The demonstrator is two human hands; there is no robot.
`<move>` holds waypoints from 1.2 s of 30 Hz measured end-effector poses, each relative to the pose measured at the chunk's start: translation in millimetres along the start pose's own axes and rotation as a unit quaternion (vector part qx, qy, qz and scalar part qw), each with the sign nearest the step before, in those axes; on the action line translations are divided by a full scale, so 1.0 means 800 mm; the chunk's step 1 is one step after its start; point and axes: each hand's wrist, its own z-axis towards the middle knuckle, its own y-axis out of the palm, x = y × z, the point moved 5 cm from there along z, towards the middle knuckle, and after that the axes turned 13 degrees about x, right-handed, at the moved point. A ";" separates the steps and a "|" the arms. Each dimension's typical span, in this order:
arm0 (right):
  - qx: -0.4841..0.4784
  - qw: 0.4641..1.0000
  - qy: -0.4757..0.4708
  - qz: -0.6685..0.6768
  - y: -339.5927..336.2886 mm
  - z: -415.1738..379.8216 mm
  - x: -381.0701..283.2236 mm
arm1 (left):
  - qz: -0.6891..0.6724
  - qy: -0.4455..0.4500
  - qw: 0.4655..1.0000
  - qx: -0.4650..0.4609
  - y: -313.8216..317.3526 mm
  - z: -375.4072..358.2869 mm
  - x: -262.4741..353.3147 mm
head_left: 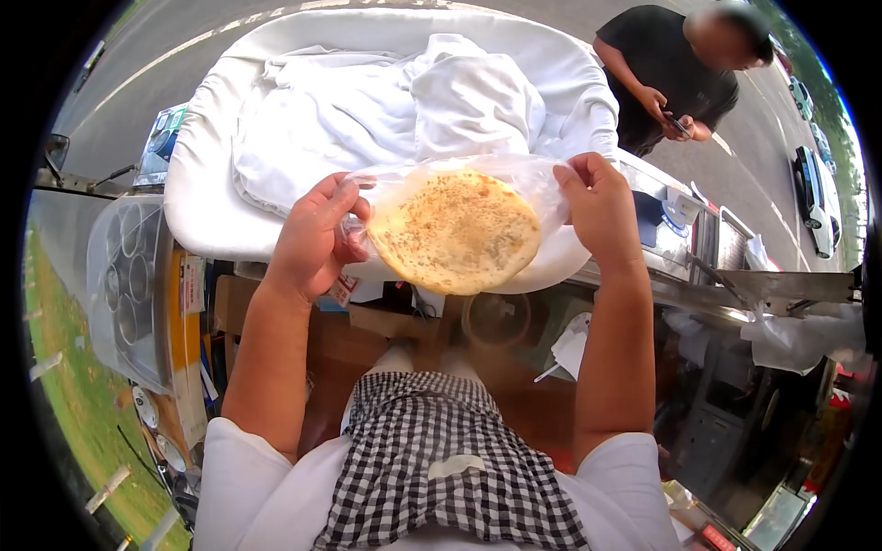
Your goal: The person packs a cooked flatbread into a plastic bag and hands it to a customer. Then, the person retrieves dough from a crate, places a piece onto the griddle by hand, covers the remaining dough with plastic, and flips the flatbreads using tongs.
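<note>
A round, golden flatbread (455, 231) with browned specks lies in a clear plastic bag (551, 207), held up in front of me. My left hand (326, 230) pinches the bag's left side, with fingers curled close to the bread's edge. At the upper right corner, my right hand (597, 202) grips the plastic between thumb and fingers. Behind the bread, a white cloth (322, 119) lies heaped in a large white-lined basin (207, 165). The basin's near rim is partly hidden by the bread and bag.
Beyond the basin's right side stands a person (680, 73) holding a phone (678, 127). A clear plastic box (129, 285) with round containers is at the left. Metal counter parts (781, 285) and a hanging plastic bag (795, 335) are at the right. White cars (813, 202) line the road.
</note>
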 end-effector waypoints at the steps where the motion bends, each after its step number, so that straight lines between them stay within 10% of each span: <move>1: -0.011 0.998 0.050 0.046 -0.004 -0.003 -0.014 | 0.017 0.006 1.000 0.005 -0.005 0.003 0.000; 8: -0.026 0.906 0.077 0.415 -0.020 0.010 -0.049 | -0.027 0.036 0.999 0.018 -0.004 0.033 0.056; 16: 0.010 0.931 0.085 0.355 -0.036 -0.023 -0.041 | 0.293 0.202 0.928 0.107 0.003 -0.015 0.064; 23: 0.022 0.943 0.087 0.321 -0.035 -0.061 -0.035 | 0.301 0.256 0.916 0.065 0.004 -0.022 0.044; 36: -0.120 0.869 0.325 0.353 -0.028 -0.167 0.040 | 0.224 0.048 0.971 -0.071 -0.036 -0.041 -0.015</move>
